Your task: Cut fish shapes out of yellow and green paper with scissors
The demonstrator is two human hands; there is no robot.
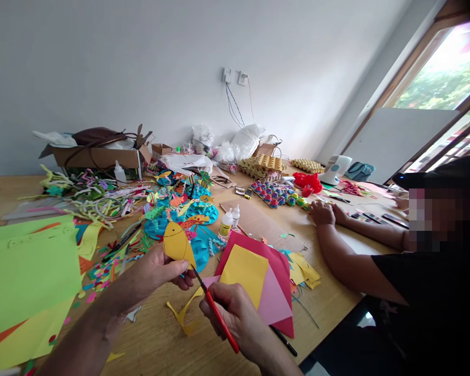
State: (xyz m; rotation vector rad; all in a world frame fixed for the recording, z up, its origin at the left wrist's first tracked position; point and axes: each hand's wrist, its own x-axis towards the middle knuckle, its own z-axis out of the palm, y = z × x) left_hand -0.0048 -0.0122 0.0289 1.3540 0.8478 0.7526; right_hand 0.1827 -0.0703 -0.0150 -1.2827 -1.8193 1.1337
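Observation:
My left hand [162, 269] pinches a yellow paper fish [176, 243] by its lower edge. The fish has a drawn eye and dark curved lines on its body. In my right hand [235, 310] are red-handled scissors [219, 313], seen nearly edge-on, with the dark blades' tips against the fish's tail end. My fingers hide part of the handles. Below the blades, a curled yellow paper offcut [186, 316] lies on the table. Just beyond my right hand, a yellow sheet [245, 269] rests on pink paper [274, 297] and red paper [284, 261].
Blue pieces with paper fish [188, 214] lie ahead, near two glue bottles [226, 222]. Green paper [31, 282] covers the left side. A cardboard box [97, 159] and egg trays [262, 167] stand toward the wall. At right, another person's hands [323, 213] rest on the table.

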